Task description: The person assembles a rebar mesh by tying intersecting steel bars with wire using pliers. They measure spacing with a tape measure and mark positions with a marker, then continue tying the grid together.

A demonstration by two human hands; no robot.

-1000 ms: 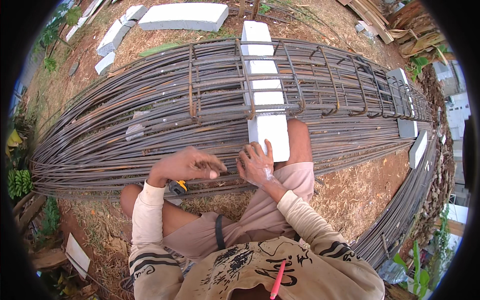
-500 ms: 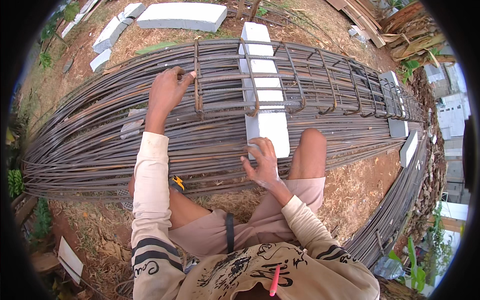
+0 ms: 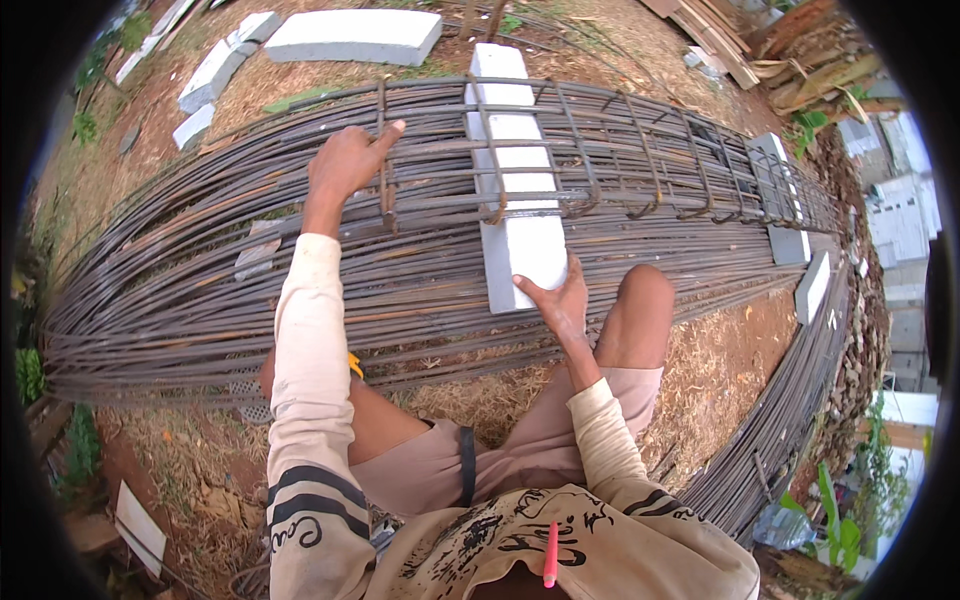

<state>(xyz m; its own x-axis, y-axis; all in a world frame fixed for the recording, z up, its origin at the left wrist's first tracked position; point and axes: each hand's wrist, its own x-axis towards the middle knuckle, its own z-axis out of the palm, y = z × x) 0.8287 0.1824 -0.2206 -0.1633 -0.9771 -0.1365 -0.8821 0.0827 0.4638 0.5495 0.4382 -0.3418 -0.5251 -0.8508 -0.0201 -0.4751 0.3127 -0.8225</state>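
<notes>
A long cage of tied rebar (image 3: 622, 150) lies over the far side of a thick bundle of steel rods. Under its near-left part, crosswise, sits a long white block (image 3: 517, 240) whose close end sticks out toward me. My left hand (image 3: 345, 168) is at the cage's left end, fingers curled by the end hoop and thumb stretched across it; the fingertips are partly hidden. At the block's close right corner, my right hand (image 3: 564, 303) grips it, thumb on the top face and fingers along the right side. Another white block (image 3: 783, 200) supports the cage farther right.
The rod bundle (image 3: 200, 290) spans the ground before my knees. One white block (image 3: 814, 288) leans at the right; a larger white slab (image 3: 355, 38) and broken pieces (image 3: 215, 75) lie at the far left. Wooden boards (image 3: 708, 40) are stacked at the far right.
My right hand has shifted from the block's top and left edge to its right corner and closed on it. My left thumb has lifted and stretched out beside the end hoop.
</notes>
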